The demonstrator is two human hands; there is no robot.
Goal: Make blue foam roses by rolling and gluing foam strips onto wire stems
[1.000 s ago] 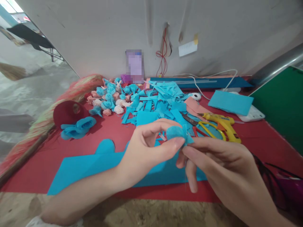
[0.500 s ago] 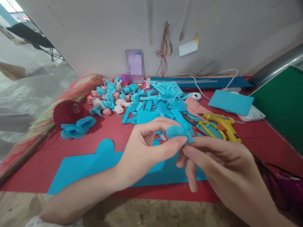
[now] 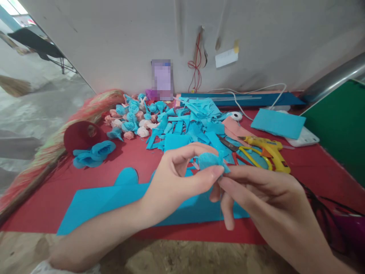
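Between my two hands is a small blue paper flower (image 3: 209, 161), its rounded petal curling upward. My left hand (image 3: 182, 175) pinches it with thumb and forefinger from the left. From the right, the thumb and forefinger of my right hand (image 3: 253, 194) grip its lower end, while other fingers hang below. Beneath my hands lies a wide blue paper sheet (image 3: 105, 201), partly covered by my left forearm. A blue rounded paper piece (image 3: 127, 177) rests along its upper edge.
Blue paper scraps (image 3: 199, 110) pile up behind my hands, near finished paper roses (image 3: 132, 118). Pliers (image 3: 242, 150) and a yellow glue gun (image 3: 265, 146) lie to the right. A red cone (image 3: 82, 135) and a broom (image 3: 71, 129) are at left, a phone (image 3: 162, 80) against the wall.
The blue paper flower has turned slightly between my fingers, showing more of its folded right side. Both hands have shifted a little to the left.
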